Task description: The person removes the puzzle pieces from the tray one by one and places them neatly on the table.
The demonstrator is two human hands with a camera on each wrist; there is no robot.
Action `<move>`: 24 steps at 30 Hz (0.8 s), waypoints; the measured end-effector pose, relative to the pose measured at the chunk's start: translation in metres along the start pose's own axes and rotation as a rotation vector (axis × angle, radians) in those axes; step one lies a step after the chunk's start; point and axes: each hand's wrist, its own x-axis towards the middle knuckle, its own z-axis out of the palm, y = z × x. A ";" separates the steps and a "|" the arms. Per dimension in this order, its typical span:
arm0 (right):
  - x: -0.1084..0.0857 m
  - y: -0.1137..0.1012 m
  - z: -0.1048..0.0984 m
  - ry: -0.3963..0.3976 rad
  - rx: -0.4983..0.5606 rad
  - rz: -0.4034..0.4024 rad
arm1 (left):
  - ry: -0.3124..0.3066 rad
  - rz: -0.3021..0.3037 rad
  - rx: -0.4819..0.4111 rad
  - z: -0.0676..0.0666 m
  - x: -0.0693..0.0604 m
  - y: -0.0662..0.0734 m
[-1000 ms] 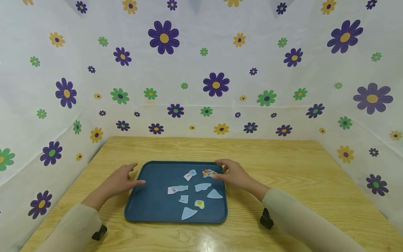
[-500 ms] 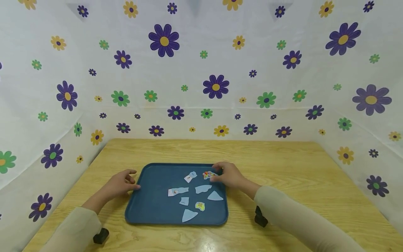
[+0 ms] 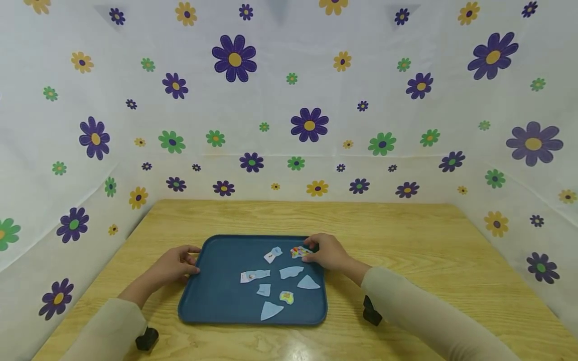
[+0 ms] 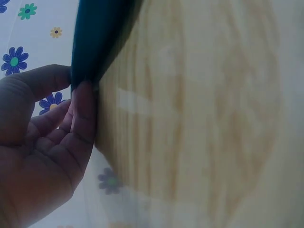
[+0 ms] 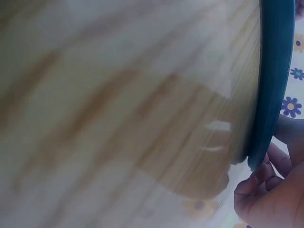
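Note:
A dark blue tray [image 3: 214,301] lies on the wooden table with several cut card pieces on it. My left hand [image 3: 175,264] holds the tray's left rim; in the left wrist view its thumb and fingers [image 4: 83,111] meet the edge. At the upper right corner my right hand [image 3: 330,252] grips the other side, thumb over the rim; the right wrist view shows curled fingers [image 5: 259,183] against the outer edge. Close to that thumb is a multicoloured piece [image 3: 298,251], partly covered. Pale blue pieces [image 3: 291,272] and a yellow one [image 3: 286,297] lie flat nearby.
The wooden table [image 3: 393,230] extends around the tray on all sides. White cloth [image 3: 271,100] printed with flowers stands behind and at both sides. A black device [image 3: 146,339] sits under the left wrist, another [image 3: 372,312] under the right.
My left hand has come in from above the tray's left edge and taken hold of its rim. My right hand has settled slightly lower at the right rim. The pieces keep their places.

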 end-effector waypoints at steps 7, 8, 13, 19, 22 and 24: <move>-0.001 -0.002 0.000 -0.005 -0.006 0.008 | -0.031 0.000 -0.060 -0.001 0.001 -0.006; 0.000 -0.003 0.000 -0.008 -0.004 0.008 | -0.034 -0.001 -0.067 -0.001 0.001 -0.006; 0.001 -0.004 -0.001 -0.022 -0.013 0.000 | -0.056 0.004 -0.082 -0.002 0.002 -0.007; 0.002 -0.003 0.000 -0.038 -0.032 -0.005 | -0.065 0.009 -0.086 -0.003 0.001 -0.007; 0.002 -0.003 0.001 -0.039 -0.031 0.003 | -0.070 0.012 -0.093 -0.003 0.000 -0.006; 0.001 -0.003 0.001 -0.038 -0.027 0.003 | -0.073 0.013 -0.100 -0.004 0.000 -0.005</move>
